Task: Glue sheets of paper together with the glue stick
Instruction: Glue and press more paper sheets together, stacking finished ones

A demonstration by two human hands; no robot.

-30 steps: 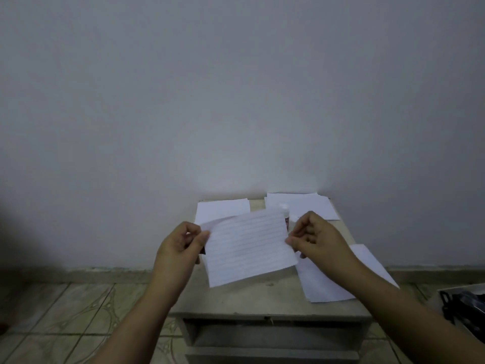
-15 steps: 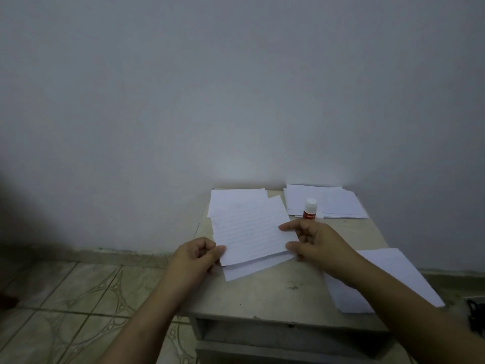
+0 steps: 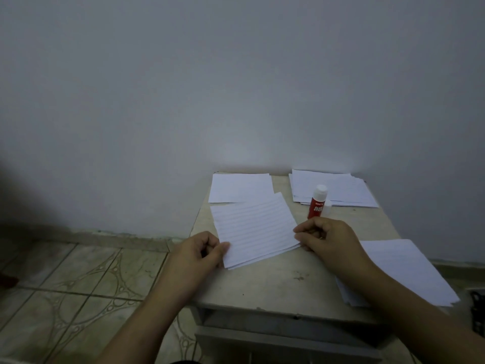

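Observation:
A lined white sheet (image 3: 256, 229) lies on another sheet on the small table (image 3: 278, 279), their edges nearly matched. My left hand (image 3: 199, 254) pinches the sheet's near left corner between thumb and curled fingers. My right hand (image 3: 326, 239) pinches the right edge with curled fingers. A red glue stick (image 3: 317, 203) with a white cap stands upright just behind my right hand, apart from it.
A white sheet (image 3: 240, 187) lies at the table's back left and a paper stack (image 3: 338, 189) at the back right. More sheets (image 3: 404, 271) overhang the right edge. A wall stands right behind; tiled floor lies left. A dark object (image 3: 477, 311) sits at far right.
Both hands have lowered the lined sheet from the air onto the sheet lying on the table and lined up their edges. The camera has tilted down and left.

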